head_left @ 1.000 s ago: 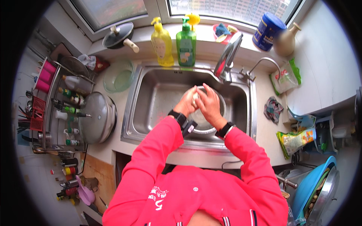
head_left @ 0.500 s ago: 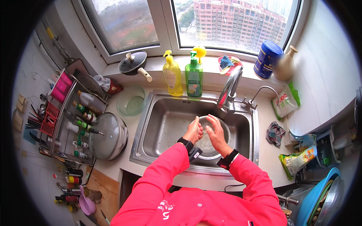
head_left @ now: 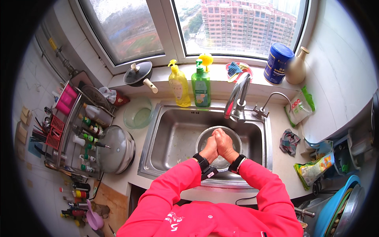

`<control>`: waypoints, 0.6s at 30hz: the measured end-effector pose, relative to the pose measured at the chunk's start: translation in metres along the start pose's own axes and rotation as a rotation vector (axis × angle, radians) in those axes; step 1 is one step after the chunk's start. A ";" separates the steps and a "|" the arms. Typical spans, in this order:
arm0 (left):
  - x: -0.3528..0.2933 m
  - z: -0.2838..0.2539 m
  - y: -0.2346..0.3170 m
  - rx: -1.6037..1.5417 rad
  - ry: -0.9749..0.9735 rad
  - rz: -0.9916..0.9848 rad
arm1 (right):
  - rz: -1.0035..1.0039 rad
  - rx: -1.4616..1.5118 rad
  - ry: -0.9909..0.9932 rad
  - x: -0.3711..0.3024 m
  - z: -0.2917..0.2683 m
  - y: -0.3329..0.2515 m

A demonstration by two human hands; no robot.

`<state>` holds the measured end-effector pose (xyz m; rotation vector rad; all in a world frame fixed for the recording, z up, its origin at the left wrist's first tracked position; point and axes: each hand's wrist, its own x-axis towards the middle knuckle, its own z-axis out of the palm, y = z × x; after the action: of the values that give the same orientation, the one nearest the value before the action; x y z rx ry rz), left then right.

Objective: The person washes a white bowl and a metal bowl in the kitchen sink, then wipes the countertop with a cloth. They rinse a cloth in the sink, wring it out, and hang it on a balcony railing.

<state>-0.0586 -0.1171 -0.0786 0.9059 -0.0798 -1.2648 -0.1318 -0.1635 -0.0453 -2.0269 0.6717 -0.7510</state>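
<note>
Over a round metal bowl (head_left: 202,137) in the stainless steel sink (head_left: 166,136), my two hands are pressed together. My left hand (head_left: 209,150) is closed, its fingers tucked against the other palm. Wrapped against it from the right is my right hand (head_left: 225,145), also closed. Whatever may lie between them is hidden. Both wrists wear dark bands, below red sleeves. The bowl's inside is mostly covered by my hands, and its contents are hard to make out. Behind the bowl the curved chrome faucet (head_left: 241,94) reaches over the sink's back edge.
Yellow (head_left: 179,87) and green (head_left: 201,89) pump bottles stand behind the sink. A glass bowl (head_left: 138,113) and a lidded pot (head_left: 114,148) sit left. At right are a thin curved tap (head_left: 278,94), a crumpled cloth (head_left: 289,142) and food bags (head_left: 314,170).
My right hand, spread apart from the left before, has closed in against it. The two hands now meet over the bowl. The view has shifted slightly.
</note>
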 end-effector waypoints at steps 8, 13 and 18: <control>-0.013 0.000 -0.009 -0.001 0.071 -0.024 | 0.112 0.070 0.046 -0.014 0.007 0.001; -0.014 0.000 -0.009 0.071 0.117 0.029 | 0.044 0.074 0.103 -0.012 0.006 0.001; -0.024 0.013 0.022 0.173 0.051 0.006 | 0.039 0.146 0.122 -0.006 0.010 -0.009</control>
<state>-0.0560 -0.1039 -0.0466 1.0853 -0.1536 -1.2424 -0.1270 -0.1501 -0.0436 -1.8421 0.7029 -0.8805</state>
